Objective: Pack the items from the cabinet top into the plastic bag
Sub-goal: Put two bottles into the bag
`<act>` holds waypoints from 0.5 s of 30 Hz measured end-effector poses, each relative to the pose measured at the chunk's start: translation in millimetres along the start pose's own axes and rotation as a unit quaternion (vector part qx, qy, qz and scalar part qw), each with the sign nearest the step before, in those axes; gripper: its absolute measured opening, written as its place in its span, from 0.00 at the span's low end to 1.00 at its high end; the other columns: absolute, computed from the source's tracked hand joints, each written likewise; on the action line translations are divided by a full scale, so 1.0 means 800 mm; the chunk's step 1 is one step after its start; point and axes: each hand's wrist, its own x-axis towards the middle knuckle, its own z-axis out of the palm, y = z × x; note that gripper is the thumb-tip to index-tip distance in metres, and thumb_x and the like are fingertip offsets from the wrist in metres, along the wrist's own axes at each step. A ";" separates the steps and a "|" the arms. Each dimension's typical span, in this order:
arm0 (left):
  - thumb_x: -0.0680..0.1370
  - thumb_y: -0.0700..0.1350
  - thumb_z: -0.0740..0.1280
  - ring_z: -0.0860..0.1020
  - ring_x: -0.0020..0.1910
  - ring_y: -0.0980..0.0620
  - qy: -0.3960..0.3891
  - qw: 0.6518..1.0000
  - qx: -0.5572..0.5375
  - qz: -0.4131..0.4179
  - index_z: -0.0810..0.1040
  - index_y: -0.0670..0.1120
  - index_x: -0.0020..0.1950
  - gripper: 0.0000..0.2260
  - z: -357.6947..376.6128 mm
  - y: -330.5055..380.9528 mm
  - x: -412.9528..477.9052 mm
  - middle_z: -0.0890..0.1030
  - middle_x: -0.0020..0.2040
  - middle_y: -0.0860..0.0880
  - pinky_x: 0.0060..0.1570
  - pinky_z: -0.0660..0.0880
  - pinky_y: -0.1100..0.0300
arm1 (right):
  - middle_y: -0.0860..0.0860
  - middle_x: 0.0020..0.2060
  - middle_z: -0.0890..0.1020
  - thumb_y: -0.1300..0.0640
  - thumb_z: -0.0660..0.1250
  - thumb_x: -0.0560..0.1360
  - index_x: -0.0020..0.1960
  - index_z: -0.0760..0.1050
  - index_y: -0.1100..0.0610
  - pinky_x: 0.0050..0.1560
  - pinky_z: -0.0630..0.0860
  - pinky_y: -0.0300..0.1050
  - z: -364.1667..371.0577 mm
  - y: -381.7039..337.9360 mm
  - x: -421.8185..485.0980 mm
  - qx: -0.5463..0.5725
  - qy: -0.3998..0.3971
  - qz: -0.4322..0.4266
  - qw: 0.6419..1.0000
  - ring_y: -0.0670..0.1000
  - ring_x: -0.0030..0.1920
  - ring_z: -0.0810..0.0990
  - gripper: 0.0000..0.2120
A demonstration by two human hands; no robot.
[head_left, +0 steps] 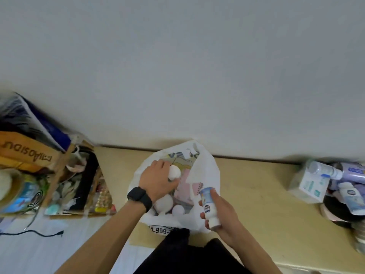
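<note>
A white plastic bag (pixel 207 171) stands open on the beige cabinet top (pixel 256 190), by the wall. My left hand (pixel 156 179), a black watch on its wrist, is inside the bag's mouth, shut on a small white round item (pixel 174 172). More white round items (pixel 165 202) and pink packs lie in the bag. My right hand (pixel 223 216) grips a small white bottle with a blue label (pixel 209 206) at the bag's near right rim.
On the cabinet's right end lies a pile of bottles and a white box (pixel 314 184), beside a dark round dish (pixel 335 212). Left of the bag stand open cardboard boxes (pixel 65 175) full of clutter. A black cable (pixel 39 233) lies on the white surface below them.
</note>
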 end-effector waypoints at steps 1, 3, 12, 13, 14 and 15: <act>0.75 0.65 0.60 0.73 0.58 0.46 -0.016 0.999 0.026 0.025 0.73 0.49 0.62 0.24 0.002 -0.004 0.015 0.77 0.58 0.49 0.51 0.72 0.53 | 0.60 0.41 0.77 0.46 0.64 0.80 0.56 0.75 0.65 0.29 0.67 0.43 0.009 0.002 0.002 -0.014 -0.005 -0.002 1.000 0.54 0.31 0.76 0.21; 0.76 0.64 0.58 0.73 0.59 0.45 -0.044 0.994 0.068 0.073 0.72 0.47 0.64 0.25 0.007 -0.006 0.045 0.77 0.60 0.47 0.53 0.72 0.52 | 0.60 0.43 0.77 0.47 0.66 0.79 0.60 0.71 0.65 0.29 0.69 0.43 0.021 0.006 0.002 -0.031 -0.006 -0.006 0.999 0.55 0.32 0.77 0.22; 0.81 0.46 0.59 0.78 0.56 0.44 -0.116 0.959 0.230 0.118 0.71 0.45 0.68 0.16 0.052 -0.010 0.131 0.78 0.60 0.46 0.48 0.73 0.52 | 0.60 0.40 0.82 0.50 0.70 0.77 0.57 0.74 0.61 0.30 0.72 0.44 0.021 0.044 -0.041 -0.049 0.099 -0.027 0.994 0.59 0.35 0.83 0.16; 0.81 0.45 0.60 0.79 0.53 0.45 -0.112 0.957 0.242 0.112 0.73 0.46 0.65 0.14 0.058 -0.012 0.133 0.79 0.57 0.46 0.44 0.72 0.53 | 0.59 0.40 0.82 0.49 0.70 0.77 0.57 0.74 0.60 0.30 0.72 0.44 0.019 0.047 -0.045 -0.054 0.110 -0.031 0.992 0.58 0.35 0.84 0.16; 0.81 0.44 0.60 0.80 0.50 0.46 -0.113 0.956 0.250 0.103 0.76 0.46 0.61 0.11 0.063 -0.013 0.134 0.80 0.54 0.47 0.41 0.72 0.54 | 0.59 0.39 0.83 0.49 0.70 0.77 0.57 0.74 0.59 0.31 0.73 0.44 0.016 0.050 -0.047 -0.060 0.119 -0.034 0.990 0.58 0.35 0.84 0.16; 0.81 0.44 0.60 0.80 0.48 0.47 -0.120 0.955 0.253 0.096 0.78 0.46 0.58 0.10 0.068 -0.015 0.134 0.81 0.52 0.48 0.40 0.72 0.55 | 0.58 0.39 0.83 0.49 0.70 0.77 0.57 0.74 0.59 0.32 0.73 0.45 0.013 0.052 -0.048 -0.066 0.124 -0.037 0.989 0.57 0.35 0.84 0.16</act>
